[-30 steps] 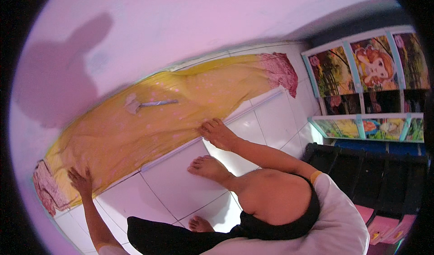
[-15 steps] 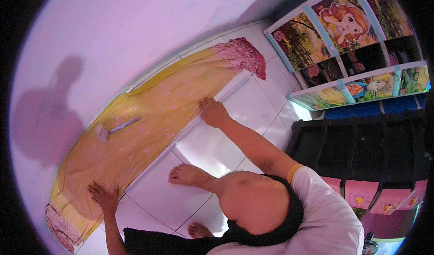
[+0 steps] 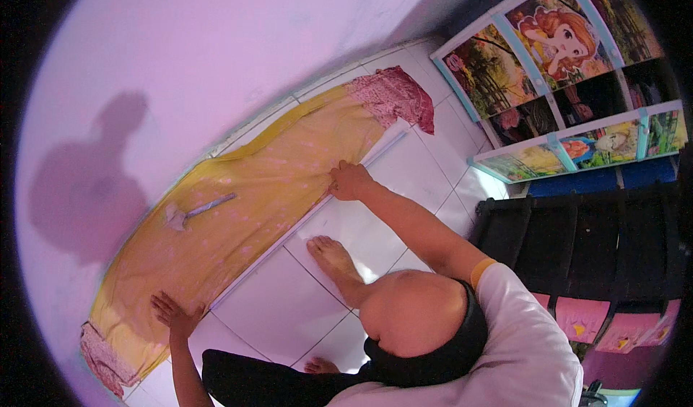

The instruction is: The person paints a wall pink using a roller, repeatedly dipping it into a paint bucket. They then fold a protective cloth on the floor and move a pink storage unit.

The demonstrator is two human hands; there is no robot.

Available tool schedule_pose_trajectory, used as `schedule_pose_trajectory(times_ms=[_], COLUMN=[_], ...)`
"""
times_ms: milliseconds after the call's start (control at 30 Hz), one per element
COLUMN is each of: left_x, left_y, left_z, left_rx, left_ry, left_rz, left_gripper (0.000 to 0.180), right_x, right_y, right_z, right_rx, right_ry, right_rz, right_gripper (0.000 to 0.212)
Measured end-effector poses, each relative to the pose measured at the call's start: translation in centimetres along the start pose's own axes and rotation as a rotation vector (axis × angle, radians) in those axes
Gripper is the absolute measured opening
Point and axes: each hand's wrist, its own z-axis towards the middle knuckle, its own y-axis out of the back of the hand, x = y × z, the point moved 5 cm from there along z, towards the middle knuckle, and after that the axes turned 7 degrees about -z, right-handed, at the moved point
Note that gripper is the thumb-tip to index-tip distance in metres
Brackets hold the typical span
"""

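Note:
A long yellow cloth (image 3: 260, 226) with reddish patterned ends lies over something flat whose white straight edge (image 3: 260, 260) shows along the near side. My left hand (image 3: 177, 314) rests on the cloth near its left end, fingers stretched and spread. Farther right, my right hand (image 3: 351, 181) has its fingers closed on the cloth's near edge, and creases fan out from there. On top of the cloth, between the hands and closer to the wall, lies a slim pale stick-like tool (image 3: 209, 206) with a whitish lump at one end; its kind is unclear.
A pale wall (image 3: 216, 67) runs along the cloth's far side. At the right stand a picture-covered cabinet (image 3: 505, 82), a black rack (image 3: 577, 234) and pink drawer fronts (image 3: 577, 319). My bare foot (image 3: 333, 262) is on the white tiles (image 3: 278, 299) close to the cloth.
My right hand's fingers have curled from lying on the cloth's near edge to gripping it, and the cloth now creases toward them. My left hand stays flat; the whole view has shifted slightly.

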Motion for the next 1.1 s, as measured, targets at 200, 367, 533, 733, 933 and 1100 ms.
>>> schedule_pose_trajectory(times_ms=[200, 367, 533, 733, 933, 1100], left_x=[1.4, 3.2, 4.2, 3.3, 5.0, 3.9], left_y=[0.0, -1.3, -1.9, -0.4, 4.3, 6.6], left_z=[2.3, 4.1, 6.5, 5.3, 4.8, 1.9], left_rx=[0.171, 0.198, 0.255, -0.224, 0.102, -0.061], left_ry=[0.057, 0.015, -0.046, -0.411, -0.351, -0.262], left_rz=[0.013, 0.028, 0.182, 0.673, 0.04, -0.227], left_gripper=[0.148, 0.146, 0.146, 0.083, 0.089, 0.085], right_x=[-4.1, -17.5, -36.0, -48.1, -54.6, -55.6], right_y=[-0.9, -6.7, -8.4, 2.3, 8.0, 10.0], right_z=[2.2, -8.1, -24.9, -35.7, -33.5, -32.4], right_rx=[-0.116, -0.603, -0.573, -1.148, -1.204, -1.171], right_ry=[0.176, -0.493, -1.259, -1.305, -1.543, -1.545], right_rz=[0.255, 0.355, 0.299, 0.211, 0.401, 0.356], right_gripper=[0.055, 0.054, 0.089, 0.094, 0.102, 0.089])
